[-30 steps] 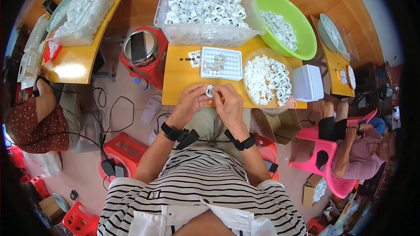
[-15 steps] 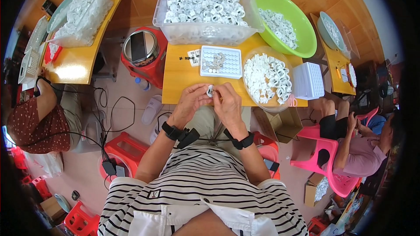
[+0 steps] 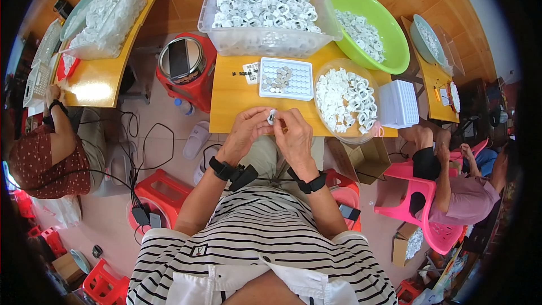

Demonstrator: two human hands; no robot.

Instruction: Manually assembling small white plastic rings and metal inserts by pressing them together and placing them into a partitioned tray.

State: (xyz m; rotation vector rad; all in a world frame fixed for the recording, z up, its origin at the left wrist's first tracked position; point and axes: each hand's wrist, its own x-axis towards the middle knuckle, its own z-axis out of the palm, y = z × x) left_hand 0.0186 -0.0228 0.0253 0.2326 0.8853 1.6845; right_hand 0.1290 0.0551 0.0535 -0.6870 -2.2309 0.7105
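Just in front of the table's near edge, my left hand (image 3: pixel 247 133) pinches a small white plastic part (image 3: pixel 271 117) with a dark patch on its face. My right hand (image 3: pixel 294 135) closes on the same part from the other side, its fingertips hiding some of it. Beyond my hands lies a white dimpled tray (image 3: pixel 302 82) with round silver discs, like button cells, in some of its hollows. To its right, a clear shallow bowl (image 3: pixel 339 134) holds many white plastic parts, some ring-shaped.
A large clear bin (image 3: pixel 265 47) and a green basin (image 3: pixel 399 39), both full of white parts, stand at the back. Stacked white trays (image 3: pixel 399 104) are at right. Small black pieces (image 3: pixel 237 73) lie at left. A red stool (image 3: pixel 195 87) carries a round tin and phone. Co-workers sit both sides.
My hands stay nearly in place on the white part, with only slight finger movement. The co-workers at left and right have shifted their arms.
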